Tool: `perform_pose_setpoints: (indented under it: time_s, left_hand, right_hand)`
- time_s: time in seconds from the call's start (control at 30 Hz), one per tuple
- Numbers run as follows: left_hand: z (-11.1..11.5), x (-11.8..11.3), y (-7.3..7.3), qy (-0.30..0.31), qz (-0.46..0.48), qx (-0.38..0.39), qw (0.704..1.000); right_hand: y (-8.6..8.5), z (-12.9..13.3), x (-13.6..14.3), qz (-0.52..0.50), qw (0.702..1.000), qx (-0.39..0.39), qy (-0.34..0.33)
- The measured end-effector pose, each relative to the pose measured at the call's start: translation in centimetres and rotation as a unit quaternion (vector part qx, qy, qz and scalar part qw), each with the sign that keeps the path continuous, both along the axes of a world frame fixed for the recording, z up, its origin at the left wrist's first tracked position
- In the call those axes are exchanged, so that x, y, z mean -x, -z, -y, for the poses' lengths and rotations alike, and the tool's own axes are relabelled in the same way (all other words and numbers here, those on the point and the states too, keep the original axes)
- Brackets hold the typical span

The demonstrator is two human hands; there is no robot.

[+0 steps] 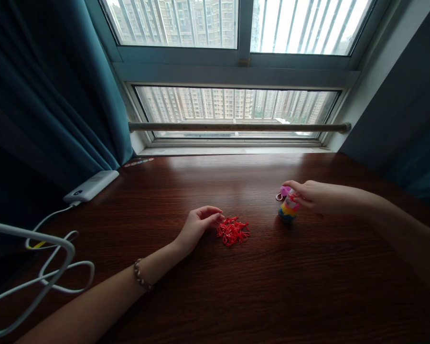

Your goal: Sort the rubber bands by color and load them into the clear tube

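Pile of red pieces (232, 232) loose, ungathered on tabletop (215, 301), beside fingertips of left hand (198, 226): part-curled, hold unclear. Right hand (310, 195) closed round upper part of multicoloured bottle (287, 211).

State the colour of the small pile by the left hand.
The small pile is bright red, seen best in the head view.

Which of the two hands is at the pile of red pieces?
The left hand, with the bracelet on its wrist: it is at the left edge of the red pile, while the right hand holds the multicoloured container.
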State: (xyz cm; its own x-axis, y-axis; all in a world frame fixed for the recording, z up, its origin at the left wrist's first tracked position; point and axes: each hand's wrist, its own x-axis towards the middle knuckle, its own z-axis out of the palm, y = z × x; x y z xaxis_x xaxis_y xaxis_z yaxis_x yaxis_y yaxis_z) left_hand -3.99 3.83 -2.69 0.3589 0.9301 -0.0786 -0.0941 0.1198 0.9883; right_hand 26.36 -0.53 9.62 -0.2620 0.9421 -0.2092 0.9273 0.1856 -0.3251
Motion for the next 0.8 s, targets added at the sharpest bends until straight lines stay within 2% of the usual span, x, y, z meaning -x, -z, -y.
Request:
perform_pose_setpoints:
  time_s: [0.17, 0.4, 0.6, 0.73, 0.8]
  left_hand:
    - [-0.2, 0.1, 0.1, -0.007, -0.051, -0.05, 0.997]
    - [-0.8, 0.4, 0.6, 0.0, -0.143, -0.162, 0.976]
    - [-0.7, 0.4, 0.8, 0.005, -0.153, -0.179, 0.972]
    - [-0.7, 0.5, 1.0, 0.006, -0.22, -0.25, 0.943]
    - [-0.7, 0.6, 0.9, 0.005, -0.25, -0.277, 0.928]
  right_hand:
    - [-0.3, 0.0, 0.1, -0.026, 0.999, 0.025, -0.032]
    - [-0.2, 0.5, -1.0, -0.058, 0.995, -0.045, -0.064]
    - [-1.1, 1.0, -1.1, -0.056, 0.993, -0.081, -0.059]
    - [-0.9, 1.0, -1.8, -0.062, 0.991, -0.104, -0.059]
    - [-0.6, 1.1, -2.2, -0.064, 0.987, -0.143, -0.032]
